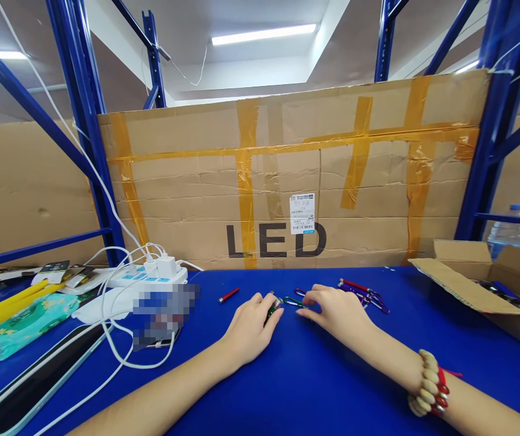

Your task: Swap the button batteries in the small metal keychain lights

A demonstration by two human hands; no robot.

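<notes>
My left hand (251, 327) is closed around a small green cylinder (274, 310) with a silver end, which looks like a keychain flashlight; the fingers cover much of it. A green carabiner clip (292, 301) extends from near its silver end towards my right hand (339, 312). The right thumb and bent index finger close about the clip's right end, though the exact contact is partly hidden. Just behind those fingertips lies a small red clip (300, 292). Left of my hands a red cylinder (229, 295) rests alone. Several red and purple cylinders with clips (366, 295) lie beyond my right hand.
On the right stands an open cardboard box (491, 297) with dark items inside. A power strip (146, 275), white cables (105, 321) and a blurred-out item (162, 315) occupy the left, beside packets and yellow rolls (14, 303). A taped cardboard panel (187, 200) closes off the back of the blue table (287, 387).
</notes>
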